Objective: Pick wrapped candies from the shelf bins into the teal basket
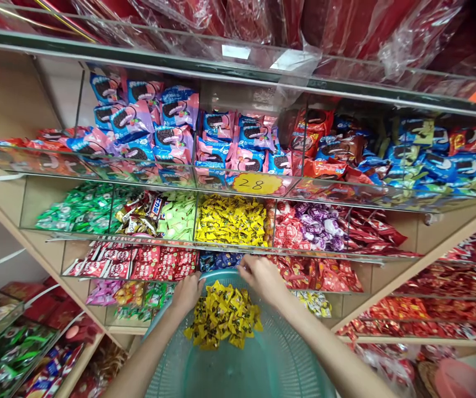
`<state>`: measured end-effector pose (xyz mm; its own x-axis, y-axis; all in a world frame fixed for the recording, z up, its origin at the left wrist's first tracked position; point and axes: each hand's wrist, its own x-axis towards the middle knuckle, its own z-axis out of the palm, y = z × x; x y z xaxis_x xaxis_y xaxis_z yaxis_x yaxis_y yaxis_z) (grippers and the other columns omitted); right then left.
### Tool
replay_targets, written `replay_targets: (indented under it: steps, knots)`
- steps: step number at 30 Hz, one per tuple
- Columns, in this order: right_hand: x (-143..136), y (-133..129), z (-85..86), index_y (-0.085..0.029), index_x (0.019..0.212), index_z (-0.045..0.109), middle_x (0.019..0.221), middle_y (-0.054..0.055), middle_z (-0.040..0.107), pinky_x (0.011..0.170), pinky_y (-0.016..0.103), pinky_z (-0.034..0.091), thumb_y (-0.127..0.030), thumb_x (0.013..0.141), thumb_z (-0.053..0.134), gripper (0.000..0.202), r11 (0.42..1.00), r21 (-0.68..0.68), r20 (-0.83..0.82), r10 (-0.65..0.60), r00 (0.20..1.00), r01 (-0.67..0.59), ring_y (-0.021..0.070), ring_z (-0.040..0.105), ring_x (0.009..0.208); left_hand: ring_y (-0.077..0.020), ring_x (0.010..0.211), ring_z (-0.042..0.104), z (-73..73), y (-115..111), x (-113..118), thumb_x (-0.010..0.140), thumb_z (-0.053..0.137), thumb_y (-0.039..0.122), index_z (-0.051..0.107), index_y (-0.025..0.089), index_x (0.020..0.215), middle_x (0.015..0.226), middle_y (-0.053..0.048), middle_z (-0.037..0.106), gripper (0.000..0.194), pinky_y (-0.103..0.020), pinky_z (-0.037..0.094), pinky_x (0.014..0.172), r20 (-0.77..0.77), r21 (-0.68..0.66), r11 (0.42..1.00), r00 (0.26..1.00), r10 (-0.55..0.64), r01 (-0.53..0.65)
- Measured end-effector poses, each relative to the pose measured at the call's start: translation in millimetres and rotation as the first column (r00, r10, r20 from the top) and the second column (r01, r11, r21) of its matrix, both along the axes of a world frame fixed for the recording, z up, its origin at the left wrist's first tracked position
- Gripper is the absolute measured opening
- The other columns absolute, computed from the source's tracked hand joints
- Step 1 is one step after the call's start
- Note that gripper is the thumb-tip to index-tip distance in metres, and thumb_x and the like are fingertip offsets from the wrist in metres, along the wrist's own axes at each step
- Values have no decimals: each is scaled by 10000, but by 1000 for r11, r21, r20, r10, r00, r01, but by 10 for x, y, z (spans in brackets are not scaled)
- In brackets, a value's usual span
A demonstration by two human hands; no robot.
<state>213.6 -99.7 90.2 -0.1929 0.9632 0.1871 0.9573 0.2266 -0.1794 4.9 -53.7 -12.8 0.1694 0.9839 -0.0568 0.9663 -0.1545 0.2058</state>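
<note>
A green plastic basket with slotted sides is in front of me, its far end close against the candy shelves. A heap of yellow-wrapped candies lies at that far end. At the far left of its rim, my left hand is closed on the basket. My right hand is closed at the far right of the rim, its knuckles near the shelf edge; part of its grip is hidden. More yellow candies fill a shelf compartment just above my hands.
Clear shelf fronts run across, just beyond the basket. Blue and pink cookie packs sit above, behind a yellow "28" tag. Green packets and purple candies flank the yellow ones. Red packets line shelves at right.
</note>
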Motion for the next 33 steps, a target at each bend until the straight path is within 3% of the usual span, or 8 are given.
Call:
replay_targets:
  steps: [4,7,10,15,33]
  knots:
    - [211,151,372,-192,921,578,900,63,604,635,254,283,-242,912,397,188,973,228,153,-13,988,-22,160,516,781,-220,903,627,-2,1,-2,926,275,379,543,196,1099,960,-109,663,368,-277,435,719,2,-7,1000,1000,9,-9]
    - [347,275,482,-181,845,594,935,93,560,697,302,264,-201,895,431,172,933,349,356,-46,933,-87,205,441,880,-217,898,627,-9,7,-7,927,279,380,543,193,1100,951,-113,659,366,-270,434,712,18,-19,1000,1000,5,-5]
    - [415,361,476,-177,823,603,922,95,540,705,323,235,-171,882,449,165,928,342,458,-28,888,-147,216,397,899,-217,892,627,-19,14,-15,929,278,385,541,186,1103,955,-118,656,373,-266,434,702,33,-12,1000,999,2,-2]
    - [427,407,435,-173,829,613,895,89,536,680,329,211,-169,877,465,156,929,331,486,-14,874,-169,209,388,880,-216,901,624,-27,18,-23,930,269,397,537,186,1127,973,-124,653,394,-268,435,713,46,-21,1000,999,4,-3]
    - [473,508,474,-178,857,594,910,69,528,707,305,231,-183,924,384,220,918,362,389,8,921,-160,191,392,891,-212,896,622,-19,28,-19,929,273,382,536,193,1129,971,-119,653,381,-266,435,701,44,-40,999,999,10,-9]
